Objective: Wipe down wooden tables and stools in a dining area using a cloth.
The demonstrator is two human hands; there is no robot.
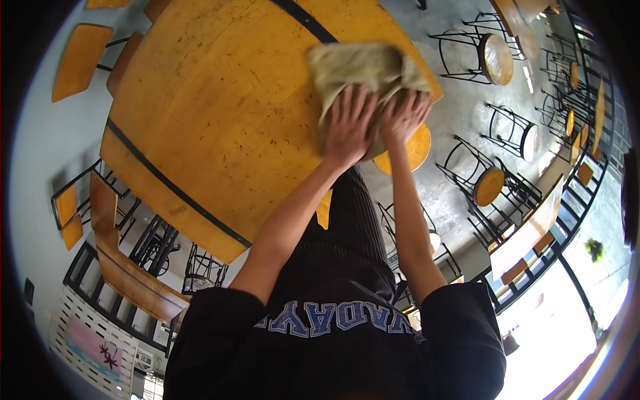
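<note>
A beige cloth (357,62), slightly blurred and creased, lies spread near the right corner of a yellow-orange wooden table (215,115). On its near part rests my left hand (350,122), palm down with the fingers stretched forward. Close beside it, my right hand (406,117) presses on the cloth too, its fingers slightly bent. What lies beneath both palms is hidden. Dark scratches and marks dot the tabletop, and a black strip (177,185) crosses it near the left end. Another black strip (306,20) runs towards the cloth from the far side.
A round stool seat (420,147) sits just below the table's right edge. Several black-framed stools, one with a wooden seat (489,186), stand on the grey floor (430,190) to the right. Wooden chairs (80,62) stand at the left, with a wooden bench (135,277) lower down.
</note>
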